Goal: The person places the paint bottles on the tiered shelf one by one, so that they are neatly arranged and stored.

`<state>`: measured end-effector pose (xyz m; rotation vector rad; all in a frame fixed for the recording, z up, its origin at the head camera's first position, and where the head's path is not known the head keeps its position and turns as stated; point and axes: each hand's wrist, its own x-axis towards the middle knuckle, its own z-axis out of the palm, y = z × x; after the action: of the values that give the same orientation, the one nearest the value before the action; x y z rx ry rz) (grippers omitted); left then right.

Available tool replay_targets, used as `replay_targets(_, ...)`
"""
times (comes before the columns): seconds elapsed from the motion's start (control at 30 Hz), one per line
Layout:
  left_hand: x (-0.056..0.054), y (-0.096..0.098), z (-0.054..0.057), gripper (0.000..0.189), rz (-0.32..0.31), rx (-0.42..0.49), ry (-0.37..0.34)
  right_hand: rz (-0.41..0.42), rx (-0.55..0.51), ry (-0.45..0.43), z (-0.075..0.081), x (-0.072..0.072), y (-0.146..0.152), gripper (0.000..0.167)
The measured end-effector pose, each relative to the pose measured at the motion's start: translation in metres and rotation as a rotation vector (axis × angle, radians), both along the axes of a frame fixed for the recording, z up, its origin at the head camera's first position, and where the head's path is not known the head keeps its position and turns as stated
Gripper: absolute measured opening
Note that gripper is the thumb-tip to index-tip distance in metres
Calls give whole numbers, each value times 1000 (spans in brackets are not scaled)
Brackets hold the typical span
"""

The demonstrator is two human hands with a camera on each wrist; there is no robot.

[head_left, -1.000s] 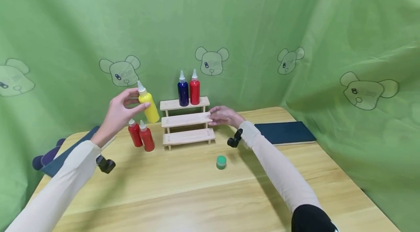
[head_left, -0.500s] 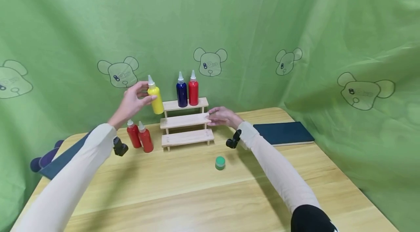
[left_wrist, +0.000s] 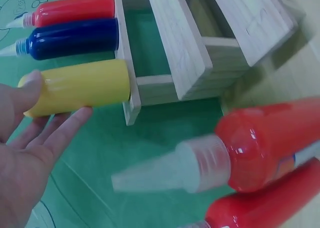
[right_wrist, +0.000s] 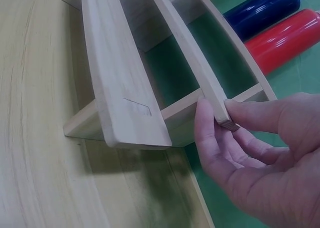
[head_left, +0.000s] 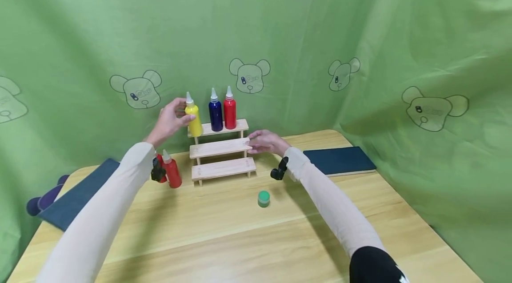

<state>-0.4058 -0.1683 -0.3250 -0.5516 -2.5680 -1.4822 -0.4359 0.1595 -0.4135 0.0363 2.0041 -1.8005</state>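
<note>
My left hand [head_left: 167, 119] grips a yellow squeeze bottle [head_left: 194, 122] with a white nozzle, upright at the left end of a three-tier wooden rack [head_left: 220, 147]. In the left wrist view the yellow bottle's base [left_wrist: 117, 82] is right at the top shelf's edge, thumb on one side and fingers on the other. A dark blue bottle [head_left: 216, 116] and a red bottle [head_left: 230, 114] stand to its right on that shelf. With thumb and fingers, my right hand [right_wrist: 270, 163] pinches the right end of the middle shelf [right_wrist: 212, 82].
Two more red bottles [head_left: 173, 172] stand on the table left of the rack, partly behind the left wrist. A small green-lidded jar [head_left: 263, 198] sits in front. Dark blue books lie at right [head_left: 340, 161] and left, with a purple object [head_left: 50, 196] beyond the left one.
My left hand has carried the yellow bottle rightward to the top shelf's left end, and the bottle has gone from tilted to nearly upright. The right hand keeps its hold on the rack.
</note>
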Motion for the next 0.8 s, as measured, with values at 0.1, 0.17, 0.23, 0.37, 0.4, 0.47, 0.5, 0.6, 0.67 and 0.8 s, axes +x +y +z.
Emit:
replay_targets(0.1, -3, 4, -2, 54, 13, 4, 8, -9, 1, -4, 1, 1, -1, 46)
replay_targets(0.17, -5, 6, -3, 54, 22, 2, 10, -9, 7, -7, 1, 2, -1, 46)
replay_targets(0.23, -7, 8, -3, 54, 23, 10, 6, -9, 7, -8, 2, 3, 0, 47)
replay_targets(0.37, -11, 11, -4, 54, 17, 25, 1, -8, -10, -10, 1, 3, 2, 48)
replay_targets(0.4, -12, 11, -4, 55, 16, 31, 2, -7, -16, -10, 1, 3, 2, 49)
replay_targets(0.47, -14, 10, -4, 54, 19, 36, 6, -5, -26, -11, 0, 2, 2, 49)
replay_targets(0.5, -14, 9, -4, 54, 22, 38, 9, -4, -27, -11, 0, 1, 2, 49)
replay_targets(0.6, -12, 6, -4, 55, 35, 46, 13, 4, -29, -15, -1, 0, 0, 50)
replay_targets(0.67, -11, 6, -4, 55, 43, 47, 10, 13, -20, -21, 1, 0, -1, 50)
replay_targets(0.8, -12, 7, -6, 55, 59, 61, 14, 24, -19, -25, 4, 2, 0, 51)
